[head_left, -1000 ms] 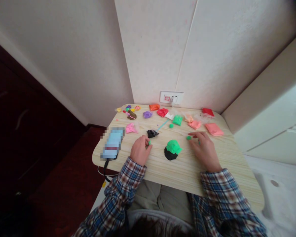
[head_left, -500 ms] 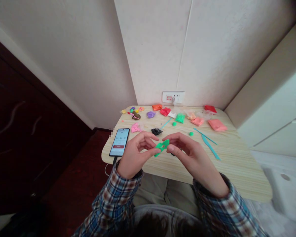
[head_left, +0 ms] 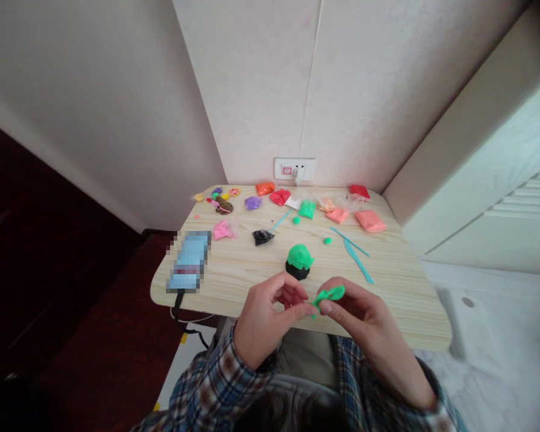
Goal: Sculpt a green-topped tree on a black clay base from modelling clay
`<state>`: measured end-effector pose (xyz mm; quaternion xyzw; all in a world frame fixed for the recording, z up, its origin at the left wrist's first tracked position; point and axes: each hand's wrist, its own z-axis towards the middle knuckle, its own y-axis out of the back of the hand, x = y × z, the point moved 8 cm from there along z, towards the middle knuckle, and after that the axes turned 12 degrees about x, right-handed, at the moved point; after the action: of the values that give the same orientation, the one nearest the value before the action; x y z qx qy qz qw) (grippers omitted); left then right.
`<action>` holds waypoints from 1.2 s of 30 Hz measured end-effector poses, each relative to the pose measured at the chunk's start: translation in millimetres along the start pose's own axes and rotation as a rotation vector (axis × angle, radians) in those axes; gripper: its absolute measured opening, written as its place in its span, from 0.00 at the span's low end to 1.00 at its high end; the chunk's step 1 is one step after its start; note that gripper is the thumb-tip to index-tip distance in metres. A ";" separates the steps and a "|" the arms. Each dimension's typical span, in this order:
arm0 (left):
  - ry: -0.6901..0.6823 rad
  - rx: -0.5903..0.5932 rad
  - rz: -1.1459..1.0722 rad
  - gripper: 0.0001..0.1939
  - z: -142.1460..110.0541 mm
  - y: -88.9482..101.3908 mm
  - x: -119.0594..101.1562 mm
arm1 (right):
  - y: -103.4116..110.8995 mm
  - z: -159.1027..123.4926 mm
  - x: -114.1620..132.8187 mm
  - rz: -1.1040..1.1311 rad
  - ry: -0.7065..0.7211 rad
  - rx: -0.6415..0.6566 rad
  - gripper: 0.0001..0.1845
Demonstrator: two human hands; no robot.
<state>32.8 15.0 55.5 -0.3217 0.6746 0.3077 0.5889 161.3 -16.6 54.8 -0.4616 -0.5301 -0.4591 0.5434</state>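
Between my two hands is a thin, bent piece of green modelling clay (head_left: 332, 294), held over the table's front edge. My left hand (head_left: 270, 312) pinches its lower left end between thumb and fingers. My right hand (head_left: 362, 315) grips the middle, with the thumb below and a flat lobe sticking up past the fingers. Just beyond the hands stands a black and green clay figure (head_left: 299, 258), black at the base with a green rounded top. Two small green clay balls, one near (head_left: 327, 240) and one farther (head_left: 296, 221), lie behind it.
Turquoise modelling tools (head_left: 359, 261) lie on the right of the wooden table (head_left: 400, 306). Along the back are bags of coloured clay, among them green (head_left: 306, 209) and coral (head_left: 369, 221). A black packet (head_left: 263, 237) lies mid-table. A phone (head_left: 189, 261) with a cable is at left.
Both hands have come down closer to the table's front edge, and the green clay is now bent and narrower. The black and green figure shows behind them. My view has shifted rightward.
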 end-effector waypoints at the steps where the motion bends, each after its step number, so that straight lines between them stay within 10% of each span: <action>1: 0.013 -0.024 -0.035 0.12 3.1 2.4 5.1 | 6.8 1.0 -3.0 -0.008 -0.008 -0.028 0.11; 9: 0.100 -0.273 -0.138 0.19 35.4 40.4 37.8 | 52.7 26.6 -18.8 -0.010 -0.032 -0.107 0.11; 23: 0.275 0.094 0.015 0.14 103.5 51.8 32.5 | 45.6 64.5 -40.3 0.222 -0.232 0.063 0.09; 36: 0.018 0.282 0.213 0.08 117.9 20.8 -28.6 | 44.0 77.5 1.4 -0.152 -0.210 0.172 0.11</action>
<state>89.4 123.3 70.8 -0.1653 0.7467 0.2678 0.5861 193.0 66.7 56.5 -0.4174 -0.6547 -0.4011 0.4861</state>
